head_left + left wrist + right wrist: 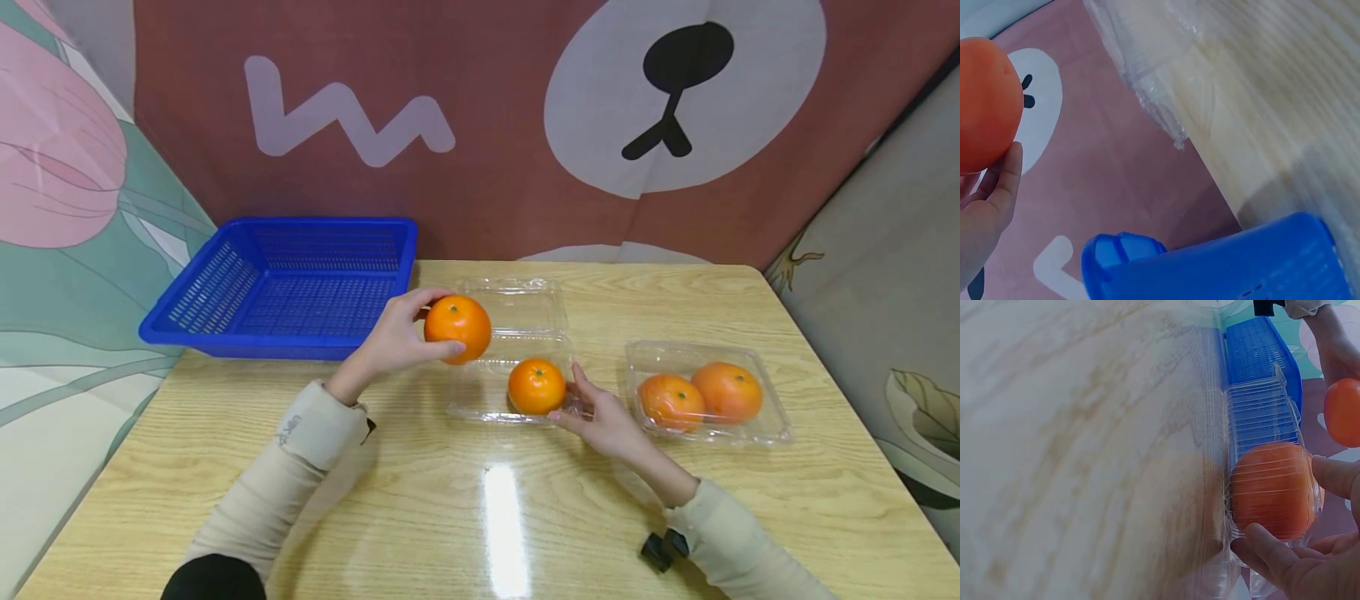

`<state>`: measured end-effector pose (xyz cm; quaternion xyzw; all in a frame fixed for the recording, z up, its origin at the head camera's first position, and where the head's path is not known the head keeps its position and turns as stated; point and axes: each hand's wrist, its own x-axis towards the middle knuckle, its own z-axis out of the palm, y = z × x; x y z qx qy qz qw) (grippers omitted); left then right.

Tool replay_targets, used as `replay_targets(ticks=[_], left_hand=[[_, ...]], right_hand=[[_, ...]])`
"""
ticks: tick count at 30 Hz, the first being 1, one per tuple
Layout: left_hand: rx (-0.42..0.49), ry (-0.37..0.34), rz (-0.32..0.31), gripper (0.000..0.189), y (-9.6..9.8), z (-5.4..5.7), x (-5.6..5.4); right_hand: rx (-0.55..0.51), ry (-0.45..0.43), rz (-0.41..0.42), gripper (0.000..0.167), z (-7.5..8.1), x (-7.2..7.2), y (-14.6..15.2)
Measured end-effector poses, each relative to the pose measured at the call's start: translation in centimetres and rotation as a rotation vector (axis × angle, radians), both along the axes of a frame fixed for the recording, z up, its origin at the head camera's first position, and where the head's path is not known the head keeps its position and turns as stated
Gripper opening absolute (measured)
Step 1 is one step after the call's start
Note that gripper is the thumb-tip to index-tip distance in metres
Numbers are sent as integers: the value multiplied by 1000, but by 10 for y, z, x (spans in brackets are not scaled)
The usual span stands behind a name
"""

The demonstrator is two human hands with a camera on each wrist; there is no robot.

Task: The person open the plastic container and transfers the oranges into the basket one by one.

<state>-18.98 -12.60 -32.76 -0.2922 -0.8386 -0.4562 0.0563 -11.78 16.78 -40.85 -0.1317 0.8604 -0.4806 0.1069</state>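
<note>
My left hand (401, 337) grips an orange (457, 329), thumb in front and fingers behind, above the left part of an opened clear plastic clamshell box (480, 392). The left wrist view shows the same orange (988, 106) at its left edge, with fingertips (1010, 175) beneath it. Another orange (537, 386) sits in the right half of the box's front tray. My right hand (603, 421) holds the tray's right end between thumb and fingers. In the right wrist view, its thumb and fingertips (1266, 547) lie against the clear wall beside that orange (1272, 490).
A blue plastic basket (277, 346) with no fruit showing stands at the back left. To the right sits a closed clear box (772, 425) with two oranges inside. The box's raised lid (517, 304) lies back toward the printed cloth (487, 208) behind the wooden table (420, 517).
</note>
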Motion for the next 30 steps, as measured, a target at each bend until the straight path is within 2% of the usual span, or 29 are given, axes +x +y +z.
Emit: replay_targets(ticks=[8,15,30], left_hand=[[-15,6,16,58,-5,13,0],[-4,50,23,57,-14,25,-2],[-17,71,83,57,-30,45,-7]], right_hand=[[5,-4,-4,82,-1,1,0],[-5,7,2,82,-1,1,0],[0,5,-11,83,-3,1,0]])
